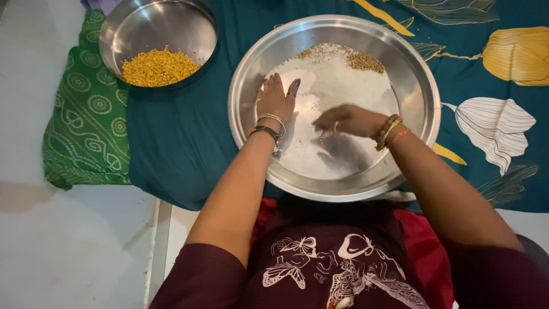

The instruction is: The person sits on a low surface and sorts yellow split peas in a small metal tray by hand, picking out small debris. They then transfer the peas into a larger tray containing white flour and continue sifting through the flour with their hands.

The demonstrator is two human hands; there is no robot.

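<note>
A large round steel plate lies in front of me on a teal cloth. White powdery flour is spread over its middle, and a band of small brown grains sits at the far side. My left hand rests flat on the flour at the plate's left, fingers apart, with bangles on the wrist. My right hand is over the plate's centre, fingers curled down onto the flour, slightly blurred. Neither hand holds an object.
A smaller steel bowl with yellow split lentils stands at the far left. A green patterned cloth lies beside the teal floral sheet. Pale floor shows at the left.
</note>
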